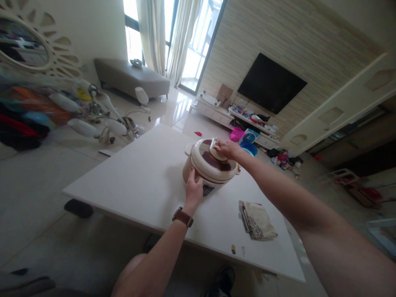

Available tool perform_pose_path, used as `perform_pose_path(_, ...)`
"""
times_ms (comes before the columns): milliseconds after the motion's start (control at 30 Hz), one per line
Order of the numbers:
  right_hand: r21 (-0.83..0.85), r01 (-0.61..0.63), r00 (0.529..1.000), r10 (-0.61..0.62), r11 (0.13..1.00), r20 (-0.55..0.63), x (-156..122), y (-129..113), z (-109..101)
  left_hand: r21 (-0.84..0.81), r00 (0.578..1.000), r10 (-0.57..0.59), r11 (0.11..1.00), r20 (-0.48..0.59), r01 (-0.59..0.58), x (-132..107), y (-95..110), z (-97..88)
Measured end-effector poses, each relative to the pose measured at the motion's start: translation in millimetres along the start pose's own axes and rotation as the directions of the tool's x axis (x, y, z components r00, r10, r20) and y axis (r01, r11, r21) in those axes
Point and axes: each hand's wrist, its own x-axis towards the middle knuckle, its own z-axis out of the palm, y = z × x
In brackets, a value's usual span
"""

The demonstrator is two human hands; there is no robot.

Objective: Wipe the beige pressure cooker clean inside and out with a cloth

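Observation:
A cream electric cooking pot stands on a white table. Its lid has a cream rim and a dark, see-through centre, and sits on the pot. My right hand is closed round the lid's raised handle. Against the pot's near side rests my left hand, thumb and fingers spread along the body just below the rim; a brown-strapped watch is on that wrist. To the right of the pot lies a folded beige cloth with a dark pattern.
Two small items, one a colourful figure, lie near the table's front edge. Left of the table, a chandelier rests on the floor. Beyond are a grey bench, a low TV cabinet, a pink basket and scattered floor items.

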Motion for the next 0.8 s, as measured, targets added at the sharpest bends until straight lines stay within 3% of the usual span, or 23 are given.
perform_pose_path(567,0.124,-0.228,0.973,0.23,0.966,0.0,1.8,-14.4,0.8,-0.01,0.999,0.03,0.999,-0.012,-0.03,-2.3,-4.1,3.1)
perform_pose_path(800,0.155,-0.315,0.948,0.319,0.936,0.005,5.9,-22.9,-0.1,0.002,0.995,0.091,0.996,-0.042,-0.091,0.3,-16.4,10.1)
